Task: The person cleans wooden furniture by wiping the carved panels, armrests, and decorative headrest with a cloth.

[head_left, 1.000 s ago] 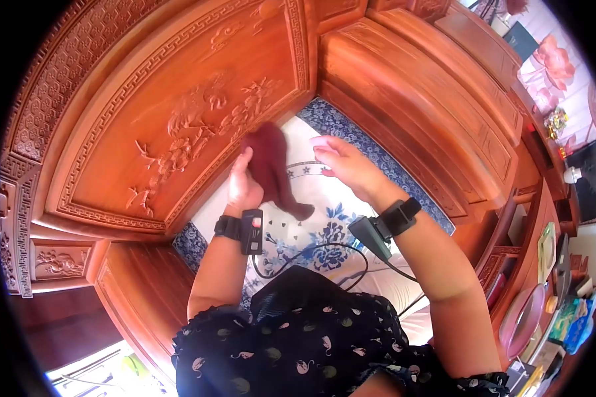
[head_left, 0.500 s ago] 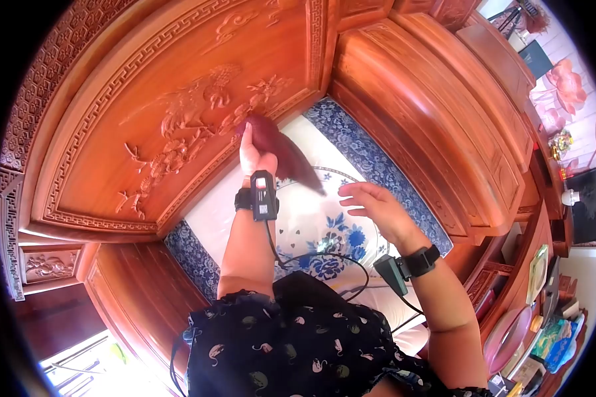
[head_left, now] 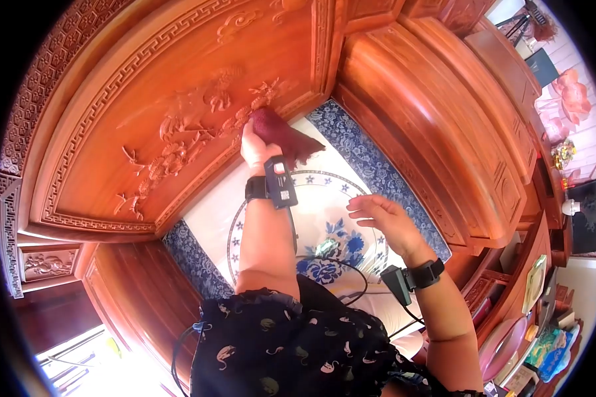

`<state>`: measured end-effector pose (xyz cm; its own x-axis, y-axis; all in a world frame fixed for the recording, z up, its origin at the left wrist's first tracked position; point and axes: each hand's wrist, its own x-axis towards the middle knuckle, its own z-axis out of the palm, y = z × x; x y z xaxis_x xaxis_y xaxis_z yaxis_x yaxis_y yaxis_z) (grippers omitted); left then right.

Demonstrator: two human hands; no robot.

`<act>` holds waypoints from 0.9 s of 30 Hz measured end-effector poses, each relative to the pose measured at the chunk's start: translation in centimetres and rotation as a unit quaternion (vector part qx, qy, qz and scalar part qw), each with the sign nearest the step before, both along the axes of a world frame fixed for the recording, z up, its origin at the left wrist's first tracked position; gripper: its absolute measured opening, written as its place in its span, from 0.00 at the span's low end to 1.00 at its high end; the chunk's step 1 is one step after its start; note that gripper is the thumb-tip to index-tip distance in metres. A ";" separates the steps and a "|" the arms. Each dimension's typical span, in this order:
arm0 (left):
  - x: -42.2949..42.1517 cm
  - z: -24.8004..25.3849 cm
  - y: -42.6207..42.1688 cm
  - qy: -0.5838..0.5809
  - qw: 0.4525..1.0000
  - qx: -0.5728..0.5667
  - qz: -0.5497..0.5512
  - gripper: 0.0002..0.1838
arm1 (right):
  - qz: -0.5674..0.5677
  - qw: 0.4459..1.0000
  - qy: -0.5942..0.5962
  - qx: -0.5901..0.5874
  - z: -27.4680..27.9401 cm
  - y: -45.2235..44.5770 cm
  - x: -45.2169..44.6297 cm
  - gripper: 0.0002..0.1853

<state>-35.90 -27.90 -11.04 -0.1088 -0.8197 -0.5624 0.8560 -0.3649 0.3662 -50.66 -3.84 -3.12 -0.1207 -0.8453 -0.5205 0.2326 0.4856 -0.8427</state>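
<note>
Dark red cloth [head_left: 283, 137] is in the left hand [head_left: 253, 147], at the lower edge of the carved wooden panel [head_left: 112, 132], just below the raised branch carving [head_left: 172, 155]. The upper part of the cloth is bunched at the hand; the loose part extends toward the right over the far end of the seat cushion [head_left: 318, 192], its lower edge ragged in outline. Whether that edge touches the cushion cannot be determined. The left hand grips the cloth with its fingers largely covered by it; their exact spacing cannot be told. Right hand [head_left: 385, 221] holds nothing and is positioned above the cushion, near its blue patterned border [head_left: 371, 152]; its fingers are extended, slightly bent and a little apart, pointing toward the left. The hands are well apart. Each wrist carries a black strap with a box-shaped device: the left device [head_left: 281, 182] shows a pale label, and the right device [head_left: 396, 284] is dark green-grey. A black cable [head_left: 361, 278] loops over the near part of the cushion. The cushion is white, with a blue flower print [head_left: 338, 248] inside a ring-shaped pattern. A curved wooden side panel [head_left: 430, 126] stands beyond the border on the right. Pink oval object [head_left: 503, 347] noted at lower right.
</note>
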 end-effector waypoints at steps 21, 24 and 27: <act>-1.1 1.0 0.9 -0.498 0.863 -0.038 0.079 0.11 | -0.013 1.000 -0.006 -0.015 -0.3 2.7 0.6 0.13; -1.4 1.1 0.3 -0.556 0.823 -0.110 0.021 0.13 | -0.008 1.000 -0.011 -0.023 -0.3 2.8 0.5 0.13; -1.7 2.6 1.4 -0.331 0.943 0.002 0.021 0.21 | -0.038 0.999 -0.015 -0.005 0.0 3.6 0.0 0.13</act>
